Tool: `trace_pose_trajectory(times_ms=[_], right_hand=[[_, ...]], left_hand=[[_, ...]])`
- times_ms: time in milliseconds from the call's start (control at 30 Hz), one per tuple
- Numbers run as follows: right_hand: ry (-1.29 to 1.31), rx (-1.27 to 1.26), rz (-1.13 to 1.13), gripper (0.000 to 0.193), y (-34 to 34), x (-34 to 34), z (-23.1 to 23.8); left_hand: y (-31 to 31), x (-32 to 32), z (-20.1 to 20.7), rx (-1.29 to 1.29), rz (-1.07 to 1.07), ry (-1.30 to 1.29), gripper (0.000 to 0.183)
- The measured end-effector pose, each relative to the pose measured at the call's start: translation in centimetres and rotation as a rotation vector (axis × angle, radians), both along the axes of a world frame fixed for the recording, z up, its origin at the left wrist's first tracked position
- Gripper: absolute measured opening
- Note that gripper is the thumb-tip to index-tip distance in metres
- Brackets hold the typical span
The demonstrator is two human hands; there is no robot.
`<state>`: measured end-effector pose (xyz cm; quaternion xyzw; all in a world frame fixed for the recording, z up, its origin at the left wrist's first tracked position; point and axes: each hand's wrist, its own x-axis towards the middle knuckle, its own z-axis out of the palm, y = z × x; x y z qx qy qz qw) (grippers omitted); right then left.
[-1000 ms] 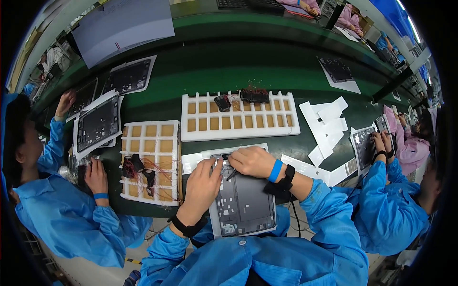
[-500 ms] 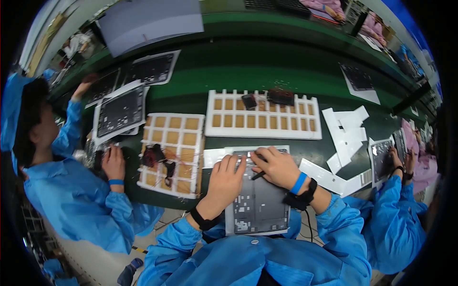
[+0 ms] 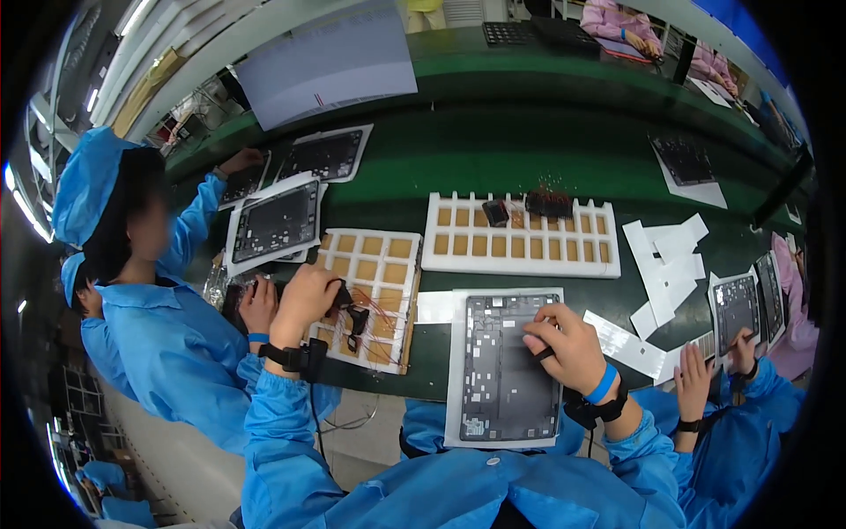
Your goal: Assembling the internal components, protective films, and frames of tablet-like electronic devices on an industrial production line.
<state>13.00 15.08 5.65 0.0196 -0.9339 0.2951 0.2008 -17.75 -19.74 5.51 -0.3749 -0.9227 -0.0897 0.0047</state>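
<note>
My left hand (image 3: 306, 302) is over the left white foam tray (image 3: 398, 300), fingers curled and pinched on a small black part with thin red wires (image 3: 342, 294). More black wired parts (image 3: 356, 323) lie in the tray beside my fingertips. My right hand (image 3: 568, 346) hovers over a dark grey tablet-like housing (image 3: 507, 388), its fingers closed on a short black pen-like tool (image 3: 543, 355). The housing rests on a white sheet (image 3: 455, 388) at the bench edge in front of me, its inner side facing up with small pale pads on it.
A second foam tray (image 3: 520, 263) behind the housing holds black wired parts (image 3: 548, 204). White cut sheets (image 3: 665, 273) lie to the right. More housings (image 3: 275, 222) lie at the left, near a co-worker in blue (image 3: 167, 326). Another co-worker's hands (image 3: 693, 388) work at the right.
My left hand has left the housing and moved left to the wired parts in the foam tray. My right hand has shifted slightly down the housing, still with the black tool. The view has swung left.
</note>
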Motion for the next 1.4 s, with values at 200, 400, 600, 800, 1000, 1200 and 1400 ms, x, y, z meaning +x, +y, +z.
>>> trace_pose_trajectory(times_ms=[200,400,600,800,1000,1200,1400], right_hand=[[0.020,0.019,0.000,0.011,0.1,0.3,-0.6],[0.001,0.011,-0.016,0.011,0.2,0.0,-0.2],[-0.011,0.004,0.013,0.010,0.1,-0.4,-0.2],[-0.013,0.034,0.018,0.012,0.2,-0.5,-0.2],[-0.018,0.025,0.025,0.013,0.2,-0.8,-0.2],[-0.006,0.007,0.033,0.012,0.0,-1.1,0.1],[0.006,0.016,0.039,0.012,-0.5,-1.3,0.6]], left_hand=[[0.4,-0.3,-0.2,0.085,0.042,-0.003,0.017],[-0.1,-0.7,0.1,0.247,0.143,-0.228,0.023],[-1.0,-2.0,-1.0,0.386,0.152,-0.321,0.030],[-1.4,-2.5,-1.3,0.445,0.146,-0.401,0.026],[-0.2,-1.3,0.1,0.573,0.259,-0.073,0.020],[2.5,1.5,3.3,0.962,0.319,0.046,0.017],[4.2,4.7,6.4,0.803,0.206,0.431,0.021]])
